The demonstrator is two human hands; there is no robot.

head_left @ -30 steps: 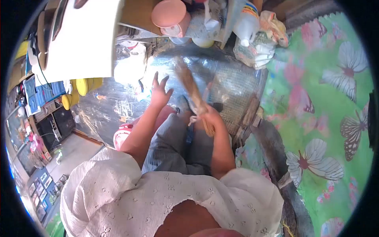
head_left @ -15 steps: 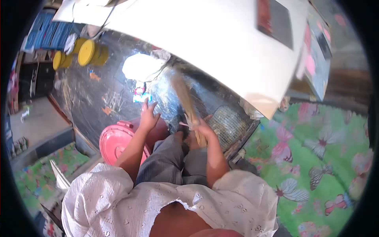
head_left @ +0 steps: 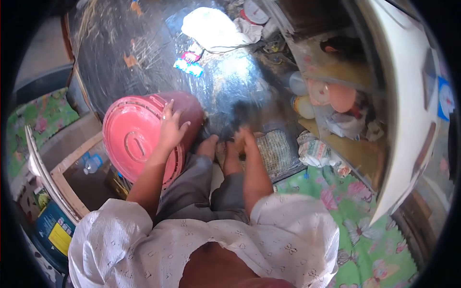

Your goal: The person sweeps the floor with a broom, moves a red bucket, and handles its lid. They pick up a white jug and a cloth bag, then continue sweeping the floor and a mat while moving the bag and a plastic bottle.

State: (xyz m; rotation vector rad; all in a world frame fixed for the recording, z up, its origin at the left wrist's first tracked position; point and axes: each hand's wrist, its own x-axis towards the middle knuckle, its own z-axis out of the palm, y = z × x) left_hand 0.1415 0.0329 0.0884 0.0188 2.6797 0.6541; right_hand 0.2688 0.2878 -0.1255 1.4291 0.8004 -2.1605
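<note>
My left hand (head_left: 173, 126) is open, with fingers spread over the lid and side of a pink lidded bucket (head_left: 135, 137). Between the bucket and a textured mat (head_left: 276, 152), my right hand (head_left: 246, 138) is low by my feet, its fingers closed around something I cannot make out. A dark blur lies just beyond it. My bare feet (head_left: 207, 148) rest between the bucket and the mat. Farther out on the dark floor lie a bright white cloth or bag (head_left: 211, 28) and a blue and white packet (head_left: 188, 67).
To the right, an open cabinet (head_left: 353, 139) holds pink containers (head_left: 342, 97) and bags. A white panel (head_left: 408, 120) stands beside it. Green butterfly-patterned floor covering (head_left: 355, 225) is at lower right. At left are a wooden-edged box (head_left: 72, 165) and a plastic bottle (head_left: 92, 164).
The view has shifted, bringing the cabinet's inside into sight. My left hand has come to the bucket. The straw broom in my right hand is no longer distinct.
</note>
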